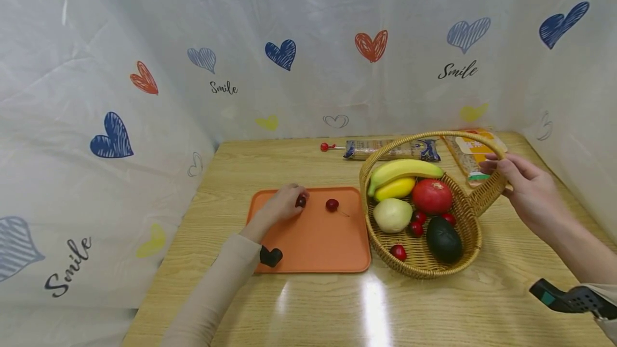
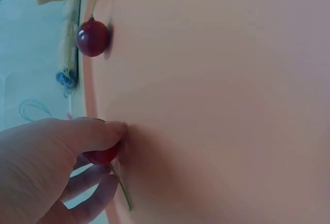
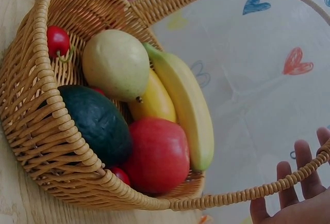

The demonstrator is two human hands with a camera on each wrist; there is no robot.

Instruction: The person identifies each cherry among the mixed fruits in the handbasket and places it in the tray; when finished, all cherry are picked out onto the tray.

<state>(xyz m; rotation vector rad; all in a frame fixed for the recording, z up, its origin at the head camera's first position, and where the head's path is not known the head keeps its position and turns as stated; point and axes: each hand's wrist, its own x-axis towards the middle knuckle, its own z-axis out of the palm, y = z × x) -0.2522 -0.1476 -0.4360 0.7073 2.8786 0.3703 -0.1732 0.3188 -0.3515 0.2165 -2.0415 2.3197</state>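
On the orange tray [image 1: 318,240], my left hand [image 1: 284,202] pinches a dark red cherry [image 1: 301,201]; in the left wrist view its stem hangs below the thumb and fingers. Another cherry [image 1: 332,205] with a stem lies on the tray to the right. My right hand [image 1: 535,186] holds the handle [image 1: 498,175] of the wicker basket [image 1: 474,248] at its right side. Inside the basket are a banana [image 1: 409,170], a yellow fruit [image 1: 395,189], a pale round fruit [image 1: 392,215], a red fruit [image 1: 432,196], a dark green fruit [image 1: 444,240] and several cherries [image 1: 398,252].
Behind the basket lie a long pasta-like packet [image 1: 416,150] and an orange and white packet [image 1: 469,151]. A small red object [image 1: 325,146] on a thin stick is beside the long packet. A printed sheet [image 1: 332,84] hangs along the table's back and sides.
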